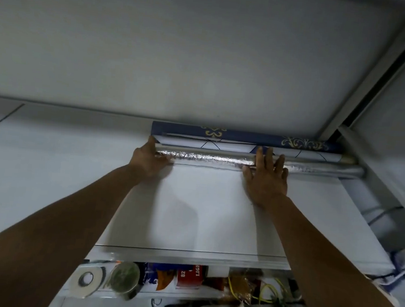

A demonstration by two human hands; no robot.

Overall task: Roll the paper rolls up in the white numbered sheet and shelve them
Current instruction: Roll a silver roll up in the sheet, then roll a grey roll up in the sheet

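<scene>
Your left hand [147,159] presses straight fingers against the left end of the crinkled silver foil roll [206,157]. Your right hand [266,181] lies flat across the roll, fingers spread, so both grips are apart. The roll sits on the far edge of the smooth white sheet [191,213], just before a white roll [221,145] and a blue patterned roll [247,135].

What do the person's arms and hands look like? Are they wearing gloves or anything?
No gloves. The left hand and right hand are both bare, and so are the left forearm and right forearm right down to the picture's bottom edge: no sleeves show. I see no watch, bracelet or ring, though the fingers are a bit blurry.
</scene>
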